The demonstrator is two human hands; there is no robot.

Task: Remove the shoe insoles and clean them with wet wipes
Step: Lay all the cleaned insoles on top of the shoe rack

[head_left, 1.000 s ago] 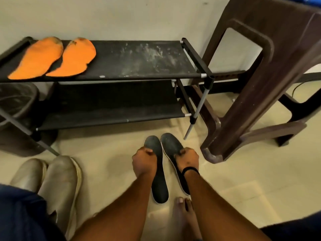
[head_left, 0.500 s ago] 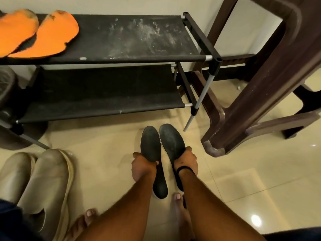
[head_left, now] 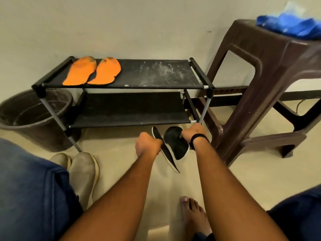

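Both black insoles now lifted off floor toward the rack, left hand [head_left: 147, 144] fingers curled round left insole [head_left: 167, 154], right hand [head_left: 194, 133] pinching right insole [head_left: 176, 144] — light, floppy, prob best gripped mid-length.

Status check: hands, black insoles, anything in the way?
Left hand grips one black insole; right hand grips the other. Rack's free shelf space unobstructed.

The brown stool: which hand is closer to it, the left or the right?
Right. The right hand, holding a black insole, is beside the brown stool leg; the left hand is farther away, toward the shoes.
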